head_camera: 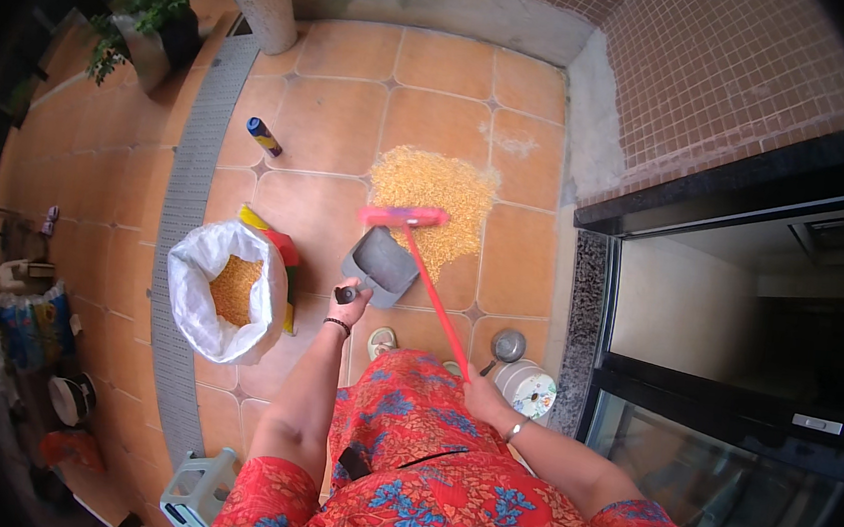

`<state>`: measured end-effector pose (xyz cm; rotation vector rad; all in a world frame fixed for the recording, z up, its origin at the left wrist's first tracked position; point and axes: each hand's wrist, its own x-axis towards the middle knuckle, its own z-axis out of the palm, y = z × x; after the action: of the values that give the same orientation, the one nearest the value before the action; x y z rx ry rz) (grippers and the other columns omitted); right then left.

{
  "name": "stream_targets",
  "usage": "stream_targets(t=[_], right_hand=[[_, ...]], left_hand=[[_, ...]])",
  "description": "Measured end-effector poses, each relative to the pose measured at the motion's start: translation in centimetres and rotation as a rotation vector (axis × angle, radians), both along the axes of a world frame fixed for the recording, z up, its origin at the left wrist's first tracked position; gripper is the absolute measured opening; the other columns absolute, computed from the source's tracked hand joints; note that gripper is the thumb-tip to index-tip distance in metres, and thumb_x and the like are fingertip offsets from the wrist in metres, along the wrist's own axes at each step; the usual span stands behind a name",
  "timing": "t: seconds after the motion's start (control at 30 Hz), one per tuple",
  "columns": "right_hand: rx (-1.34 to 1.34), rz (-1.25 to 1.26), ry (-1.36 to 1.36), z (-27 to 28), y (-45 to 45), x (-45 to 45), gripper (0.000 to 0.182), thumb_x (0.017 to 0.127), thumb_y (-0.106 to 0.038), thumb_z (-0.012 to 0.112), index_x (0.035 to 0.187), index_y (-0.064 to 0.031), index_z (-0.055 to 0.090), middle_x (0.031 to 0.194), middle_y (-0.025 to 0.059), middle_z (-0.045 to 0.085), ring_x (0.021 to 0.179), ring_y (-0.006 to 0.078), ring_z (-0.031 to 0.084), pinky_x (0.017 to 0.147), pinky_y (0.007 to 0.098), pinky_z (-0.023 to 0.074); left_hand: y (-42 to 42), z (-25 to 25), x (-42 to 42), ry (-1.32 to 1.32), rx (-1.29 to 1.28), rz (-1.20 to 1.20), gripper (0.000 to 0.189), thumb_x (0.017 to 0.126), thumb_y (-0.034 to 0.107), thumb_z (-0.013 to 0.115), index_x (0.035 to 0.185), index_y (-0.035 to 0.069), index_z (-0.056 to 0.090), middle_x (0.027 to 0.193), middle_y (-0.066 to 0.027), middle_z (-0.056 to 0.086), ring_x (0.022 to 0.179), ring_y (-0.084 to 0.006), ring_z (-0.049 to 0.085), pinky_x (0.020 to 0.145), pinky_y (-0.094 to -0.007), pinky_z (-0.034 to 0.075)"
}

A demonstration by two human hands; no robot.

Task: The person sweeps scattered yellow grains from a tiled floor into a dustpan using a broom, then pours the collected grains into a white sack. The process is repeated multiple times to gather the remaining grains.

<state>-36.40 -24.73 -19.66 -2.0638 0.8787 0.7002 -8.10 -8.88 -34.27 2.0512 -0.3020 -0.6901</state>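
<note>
My left hand (pixel 351 301) grips the black handle of a grey dustpan (pixel 384 266), which sits at the lower left edge of a pile of yellow corn kernels (pixel 443 190) on the tiled floor. With my right hand (pixel 484 398) I hold the red stick of a broom (pixel 405 217); its pinkish-red head, slightly blurred, lies across the left part of the pile, just above the dustpan. Left of the dustpan stands an open white woven sack (pixel 186 295) with similar orange-yellow grain (pixel 235 291) inside.
A blue spray can (pixel 264 137) stands up left, beside a grey drain grating (pixel 195 191). A speckled bin (pixel 267 13) and potted plants (pixel 158 7) are farther off. Near my right hand are a metal pan (pixel 508 345) and a floral drum-shaped container (pixel 528 388). A light-blue plastic stool (pixel 198 496) stands lower left.
</note>
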Motion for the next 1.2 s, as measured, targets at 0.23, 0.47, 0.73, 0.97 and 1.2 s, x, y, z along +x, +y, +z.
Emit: stream_targets(t=[0.23, 0.47, 0.73, 0.97, 1.2], right_hand=[[0.472, -0.182, 0.221, 10.0, -0.5, -1.2, 0.049, 0.095, -0.018, 0.043, 0.142, -0.0166, 0.029, 0.073, 0.0086, 0.056, 0.058, 0.0196, 0.056, 0.057, 0.0311, 0.0486], [0.524, -0.441, 0.074, 12.5, -1.2, -7.6, 0.046, 0.095, -0.019, 0.047, 0.14, -0.0175, 0.037, 0.074, -0.0024, 0.05, 0.062, 0.0056, 0.048, 0.053, 0.0216, 0.0436], [0.62, -0.795, 0.082, 16.7, -2.7, -11.1, 0.051, 0.096, -0.017, 0.047, 0.143, -0.0207, 0.03, 0.069, -0.0008, 0.045, 0.05, 0.0056, 0.039, 0.044, 0.0211, 0.0363], [0.602, -0.859, -0.08, 16.3, -3.3, -15.9, 0.048, 0.096, -0.017, 0.047, 0.141, -0.021, 0.031, 0.067, 0.0002, 0.043, 0.047, 0.0051, 0.036, 0.041, 0.0207, 0.0335], [0.756, -0.928, -0.181, 16.1, -5.8, -16.9, 0.041, 0.098, -0.019, 0.045, 0.137, -0.0221, 0.036, 0.067, 0.0007, 0.044, 0.048, 0.0052, 0.036, 0.041, 0.0193, 0.0317]], left_hand=[[1.3, -2.1, 1.1, -0.062, 0.094, -0.025, 0.03, 0.072, 0.026, 0.068, 0.084, 0.0, 0.06, 0.075, -0.0199, 0.061, 0.071, -0.0262, 0.061, 0.065, -0.038, 0.048], [1.6, 1.9, 0.0, -0.101, 0.1, -0.121, 0.026, 0.082, 0.026, 0.056, 0.084, 0.001, 0.061, 0.075, -0.0167, 0.062, 0.071, -0.0253, 0.06, 0.067, -0.0377, 0.046], [8.5, 10.2, -5.6, -0.169, -0.062, 0.026, 0.024, 0.077, 0.005, 0.061, 0.063, 0.004, 0.042, 0.06, -0.0032, 0.044, 0.059, -0.0109, 0.046, 0.056, -0.0322, 0.041], [9.1, 19.0, -8.9, -0.131, -0.364, 0.139, 0.028, 0.08, -0.005, 0.058, 0.062, 0.007, 0.039, 0.064, 0.0013, 0.046, 0.063, -0.0073, 0.044, 0.062, -0.0235, 0.041], [1.5, 17.4, -6.7, 0.039, -0.595, 0.322, 0.025, 0.075, 0.005, 0.062, 0.06, 0.008, 0.042, 0.061, 0.0039, 0.044, 0.059, -0.0063, 0.038, 0.058, -0.0238, 0.036]])
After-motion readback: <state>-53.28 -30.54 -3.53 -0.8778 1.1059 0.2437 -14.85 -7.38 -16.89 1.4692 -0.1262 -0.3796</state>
